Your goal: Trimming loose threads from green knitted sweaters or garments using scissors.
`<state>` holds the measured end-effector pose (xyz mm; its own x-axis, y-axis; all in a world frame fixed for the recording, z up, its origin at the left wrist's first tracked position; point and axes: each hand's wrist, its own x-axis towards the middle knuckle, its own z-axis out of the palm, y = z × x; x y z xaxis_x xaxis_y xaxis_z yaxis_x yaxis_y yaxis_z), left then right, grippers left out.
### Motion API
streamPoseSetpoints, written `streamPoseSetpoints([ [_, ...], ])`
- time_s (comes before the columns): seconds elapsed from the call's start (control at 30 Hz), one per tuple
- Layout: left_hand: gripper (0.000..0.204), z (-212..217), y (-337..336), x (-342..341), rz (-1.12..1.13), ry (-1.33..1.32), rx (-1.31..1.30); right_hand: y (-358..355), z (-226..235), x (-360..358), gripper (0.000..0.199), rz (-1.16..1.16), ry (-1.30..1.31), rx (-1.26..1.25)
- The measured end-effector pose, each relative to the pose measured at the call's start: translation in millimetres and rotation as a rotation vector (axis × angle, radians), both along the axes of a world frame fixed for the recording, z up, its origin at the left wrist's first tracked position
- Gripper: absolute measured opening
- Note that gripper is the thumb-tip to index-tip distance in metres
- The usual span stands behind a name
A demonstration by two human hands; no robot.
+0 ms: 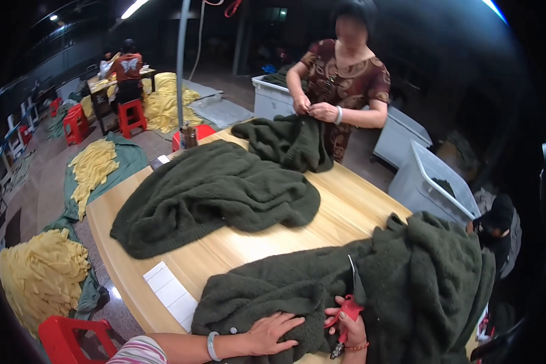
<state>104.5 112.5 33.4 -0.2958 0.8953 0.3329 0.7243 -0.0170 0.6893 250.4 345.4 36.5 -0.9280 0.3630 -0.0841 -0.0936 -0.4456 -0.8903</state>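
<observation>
A dark green knitted garment (267,279) lies bunched along the near side of the table. My left hand (276,333) rests flat on its near part, fingers stretched out over the knit. Just to the right, my right hand (353,330) is closed around red-handled scissors (349,308). Their blades point away from me over the cloth, slightly apart. A larger heap of the same dark green knit (431,285) lies right of the scissors. Whether the two heaps are one piece, I cannot tell.
Another dark green garment (218,197) lies mid-table (249,246), near a white paper sheet (171,294). Across from me a person (352,79) handles dark green knit. White bins (437,176) stand at the right, with a crouching person. Yellow cloth piles (45,273) and a red stool (73,340) are left.
</observation>
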Motion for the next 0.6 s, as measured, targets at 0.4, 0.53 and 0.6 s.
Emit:
streamPoseSetpoints([
  [0.4,0.062,5.5,1.6,2.8,-0.014,0.028,-0.003,-5.3,11.0,5.9,0.053,-0.028,-0.055,-0.002],
  [0.53,0.059,11.5,0.2,2.4,-0.004,0.034,0.008,-7.8,11.0,3.8,0.053,-0.046,-0.066,0.000],
  [0.6,0.059,12.0,-0.7,3.2,-0.005,0.029,0.010,-8.8,10.4,4.5,0.053,-0.048,-0.065,0.002],
])
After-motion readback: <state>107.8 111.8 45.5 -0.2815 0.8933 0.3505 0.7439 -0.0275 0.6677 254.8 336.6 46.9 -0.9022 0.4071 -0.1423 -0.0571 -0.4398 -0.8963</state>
